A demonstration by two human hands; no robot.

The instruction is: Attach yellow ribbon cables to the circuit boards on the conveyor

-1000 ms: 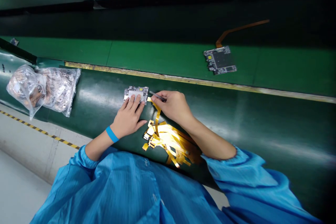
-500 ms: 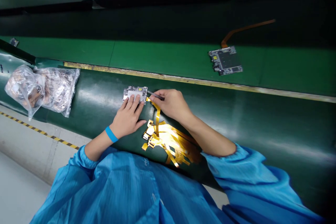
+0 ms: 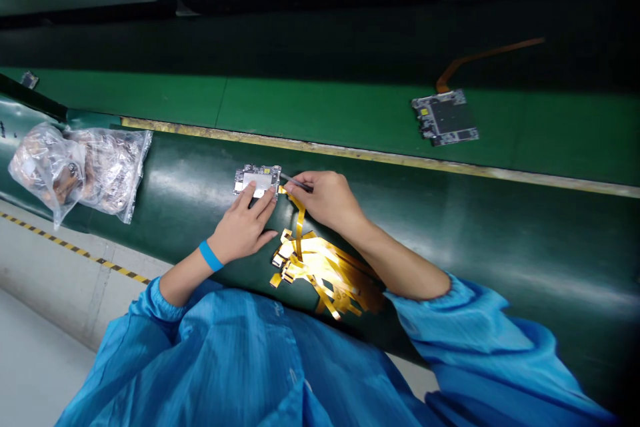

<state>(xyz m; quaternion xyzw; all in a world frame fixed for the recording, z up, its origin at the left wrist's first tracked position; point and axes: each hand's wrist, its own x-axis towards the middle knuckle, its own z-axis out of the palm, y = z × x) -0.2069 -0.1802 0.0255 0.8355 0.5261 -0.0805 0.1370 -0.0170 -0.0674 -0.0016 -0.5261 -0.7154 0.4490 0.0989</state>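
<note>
A small circuit board [image 3: 257, 181] with a silvery plate lies flat on the dark green bench. My left hand [image 3: 244, 223] rests over its lower edge, fingers spread and fingertips touching it. In my right hand [image 3: 327, 197] a thin grey pen-like tool [image 3: 297, 181] is pinched, its tip at the board's right edge. Beneath those fingers an orange flat flex cable [image 3: 301, 220] runs from the board's right corner down to a loose pile of flex cables [image 3: 320, 263]. Whether that cable is joined to the board, I cannot tell.
Clear plastic bags [image 3: 107, 170] with copper-coloured contents lie at the left. Beyond a worn yellowish strip [image 3: 340, 150], a green belt carries another circuit board [image 3: 445, 118] with a cable attached, and a small board [image 3: 29, 80] sits far left.
The boards on the belt have shifted slightly right. My left hand's fingers have moved and spread a little on the circuit board. My right hand stays nearly in place.
</note>
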